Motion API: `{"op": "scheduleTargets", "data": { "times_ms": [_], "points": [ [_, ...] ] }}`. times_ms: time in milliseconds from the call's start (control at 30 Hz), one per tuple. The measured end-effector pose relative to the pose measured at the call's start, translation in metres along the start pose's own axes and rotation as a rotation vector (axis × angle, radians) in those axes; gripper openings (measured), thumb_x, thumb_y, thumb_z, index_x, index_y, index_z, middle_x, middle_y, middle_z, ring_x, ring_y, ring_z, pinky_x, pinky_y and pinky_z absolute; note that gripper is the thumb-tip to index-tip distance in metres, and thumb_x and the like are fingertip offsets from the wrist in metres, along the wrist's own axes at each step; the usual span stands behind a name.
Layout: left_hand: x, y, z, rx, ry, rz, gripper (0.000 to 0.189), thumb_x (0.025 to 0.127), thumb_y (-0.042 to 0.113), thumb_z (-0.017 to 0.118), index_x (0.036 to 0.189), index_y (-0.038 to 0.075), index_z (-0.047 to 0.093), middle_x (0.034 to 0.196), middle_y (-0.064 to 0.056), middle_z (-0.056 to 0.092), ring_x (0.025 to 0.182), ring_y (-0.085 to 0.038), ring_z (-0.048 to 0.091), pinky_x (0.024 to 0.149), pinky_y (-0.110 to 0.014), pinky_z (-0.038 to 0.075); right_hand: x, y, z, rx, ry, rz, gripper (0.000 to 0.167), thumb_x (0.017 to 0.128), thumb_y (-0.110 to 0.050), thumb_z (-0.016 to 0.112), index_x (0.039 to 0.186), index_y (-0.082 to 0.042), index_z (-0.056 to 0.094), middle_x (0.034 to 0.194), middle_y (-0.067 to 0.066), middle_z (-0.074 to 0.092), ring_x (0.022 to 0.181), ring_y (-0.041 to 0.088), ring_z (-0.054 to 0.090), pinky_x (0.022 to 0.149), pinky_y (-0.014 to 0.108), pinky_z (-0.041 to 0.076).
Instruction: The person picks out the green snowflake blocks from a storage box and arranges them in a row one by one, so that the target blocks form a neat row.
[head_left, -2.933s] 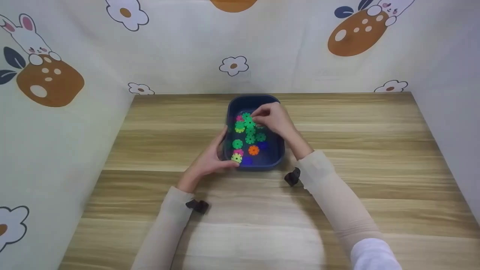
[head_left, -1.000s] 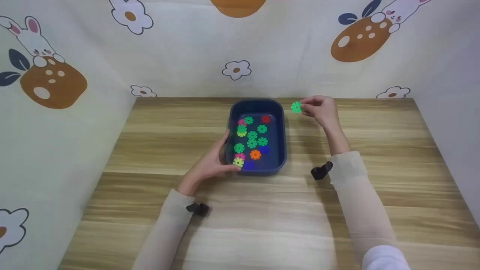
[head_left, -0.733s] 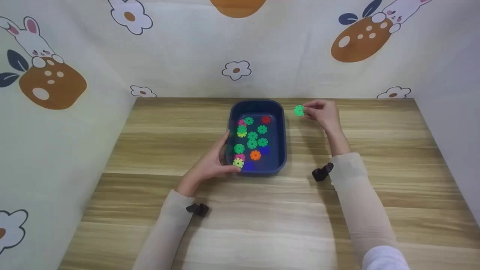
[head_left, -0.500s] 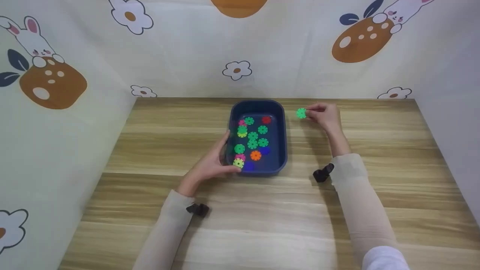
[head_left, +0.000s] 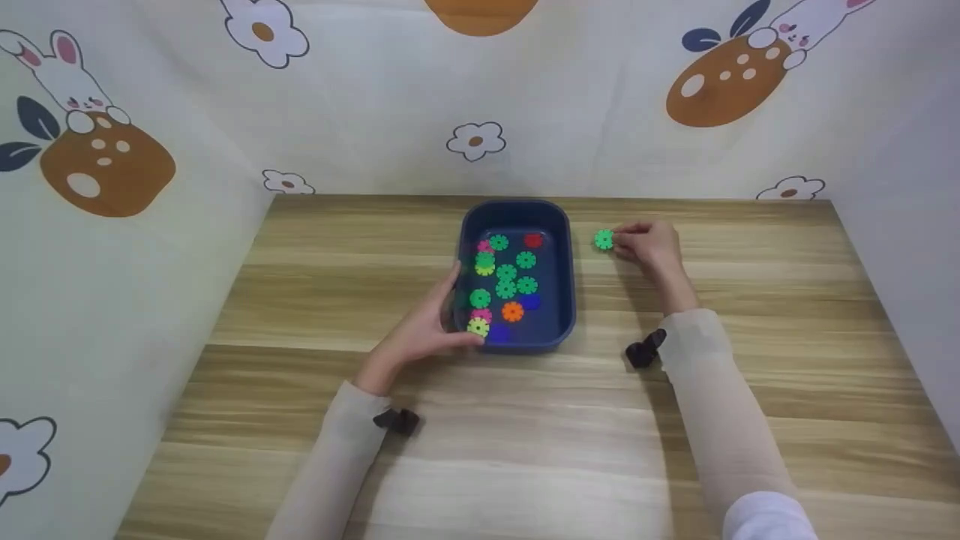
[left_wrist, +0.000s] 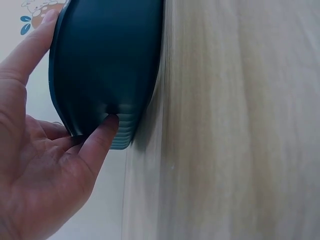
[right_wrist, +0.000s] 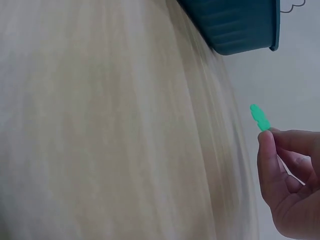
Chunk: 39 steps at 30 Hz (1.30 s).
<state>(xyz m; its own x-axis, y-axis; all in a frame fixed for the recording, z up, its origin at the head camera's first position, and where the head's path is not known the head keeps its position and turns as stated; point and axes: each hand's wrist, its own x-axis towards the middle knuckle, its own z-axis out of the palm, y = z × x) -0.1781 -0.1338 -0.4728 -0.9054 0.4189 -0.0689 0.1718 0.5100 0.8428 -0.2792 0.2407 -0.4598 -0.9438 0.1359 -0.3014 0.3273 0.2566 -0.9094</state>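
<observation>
A deep navy plastic bin (head_left: pixel 555 330) stands on the table, holding several notched snowflake discs. Among them are green, pink, yellow and blue ones, an orange disc (head_left: pixel 512 312) and a red disc (head_left: pixel 533 240). My left hand (head_left: pixel 420 322) grips the bin's near left corner; its thumb lies along the near rim, and in the left wrist view fingertips (left_wrist: pixel 107 127) press the outer wall. Right of the bin, thumb and fingers of my right hand (head_left: pixel 652 251) pinch a green snowflake disc (head_left: pixel 604 239) by its edge. The disc appears above the table in the right wrist view (right_wrist: pixel 260 117).
The wood-grain table (head_left: pixel 525 450) runs up to a patterned backdrop (head_left: pixel 375 112) behind the bin, with pale walls at both sides. Small black cameras (head_left: pixel 397 421) sit on both wrists.
My right hand has carried a green disc out of the bin to its right, then lowered slightly toward me. My left hand stays on the bin's corner.
</observation>
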Motion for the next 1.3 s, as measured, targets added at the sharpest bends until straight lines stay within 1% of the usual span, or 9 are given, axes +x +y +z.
{"op": "scheduleTargets", "data": {
  "times_ms": [100,200,333,500,667,833,933,1100,1300],
  "points": [
    [-0.001,0.000,0.000,0.001,-0.002,0.003,0.125,0.072,0.044,0.088,0.162,0.020,0.005,0.169,-0.008,0.011,0.154,-0.029,0.019,0.125,-0.051,0.018,0.000,0.002,0.001,0.013,-0.018,0.035,0.031,0.095,-0.006,0.065,0.123,0.007,0.064,0.100,0.002,0.064,0.076,-0.001,0.067,0.080,0.016,0.058],
    [-0.001,0.000,0.000,0.000,-0.006,-0.002,0.125,0.072,0.045,0.088,0.162,0.021,0.004,0.169,-0.007,0.011,0.154,-0.028,0.019,0.126,-0.051,0.018,0.001,0.004,0.002,-0.003,-0.025,0.042,0.029,0.095,-0.006,0.064,0.122,0.007,0.064,0.104,0.005,0.064,0.076,0.000,0.067,0.080,0.017,0.058],
    [-0.001,0.000,0.000,-0.013,-0.013,-0.005,0.123,0.074,0.042,0.087,0.162,0.022,0.004,0.169,-0.006,0.011,0.154,-0.027,0.020,0.126,-0.050,0.018,0.001,0.004,0.002,-0.029,-0.027,0.031,0.030,0.095,-0.006,0.063,0.122,0.007,0.064,0.107,0.007,0.064,0.075,0.000,0.067,0.079,0.017,0.058],
    [-0.001,0.000,0.001,-0.017,-0.009,0.021,0.122,0.075,0.035,0.088,0.162,0.020,0.005,0.169,-0.006,0.012,0.154,-0.028,0.021,0.125,-0.051,0.019,0.000,0.005,0.001,-0.054,-0.035,0.014,0.031,0.095,-0.006,0.063,0.123,0.009,0.064,0.106,0.009,0.065,0.074,0.000,0.068,0.077,0.016,0.058],
    [0.000,0.000,0.001,-0.020,-0.008,0.037,0.122,0.074,0.036,0.088,0.162,0.020,0.005,0.169,-0.005,0.012,0.153,-0.026,0.021,0.126,-0.050,0.019,-0.001,0.006,0.000,-0.055,-0.034,0.004,0.031,0.096,-0.005,0.062,0.123,0.010,0.063,0.106,0.010,0.066,0.075,0.001,0.069,0.078,0.017,0.058],
    [-0.001,0.003,-0.001,-0.023,-0.015,0.022,0.123,0.074,0.039,0.088,0.162,0.021,0.004,0.169,-0.005,0.011,0.154,-0.027,0.019,0.126,-0.050,0.018,-0.002,0.005,0.001,-0.032,-0.023,-0.007,0.031,0.096,-0.004,0.062,0.123,0.011,0.062,0.110,0.011,0.065,0.077,0.001,0.068,0.081,0.018,0.059],
    [-0.001,0.004,-0.001,-0.025,-0.020,0.005,0.121,0.076,0.034,0.087,0.162,0.019,0.004,0.169,-0.006,0.010,0.154,-0.028,0.019,0.126,-0.050,0.017,-0.004,0.004,0.001,-0.019,-0.018,-0.017,0.032,0.095,-0.004,0.064,0.123,0.011,0.062,0.110,0.012,0.066,0.078,0.001,0.068,0.080,0.018,0.059],
    [-0.001,0.006,-0.002,-0.037,-0.026,-0.004,0.121,0.076,0.030,0.088,0.162,0.018,0.003,0.169,-0.009,0.008,0.155,-0.030,0.017,0.126,-0.050,0.015,-0.006,-0.001,0.001,-0.014,-0.010,-0.028,0.034,0.094,-0.007,0.067,0.123,0.010,0.063,0.107,0.010,0.071,0.081,0.003,0.071,0.081,0.021,0.060],
    [0.000,0.005,-0.003,-0.058,-0.024,0.003,0.122,0.076,0.031,0.088,0.162,0.019,0.003,0.169,-0.009,0.007,0.154,-0.029,0.018,0.127,-0.050,0.015,-0.008,-0.009,0.002,0.013,-0.008,-0.015,0.035,0.094,-0.007,0.066,0.124,0.009,0.063,0.088,-0.002,0.071,0.079,0.006,0.072,0.077,0.024,0.061]
  ]
}}
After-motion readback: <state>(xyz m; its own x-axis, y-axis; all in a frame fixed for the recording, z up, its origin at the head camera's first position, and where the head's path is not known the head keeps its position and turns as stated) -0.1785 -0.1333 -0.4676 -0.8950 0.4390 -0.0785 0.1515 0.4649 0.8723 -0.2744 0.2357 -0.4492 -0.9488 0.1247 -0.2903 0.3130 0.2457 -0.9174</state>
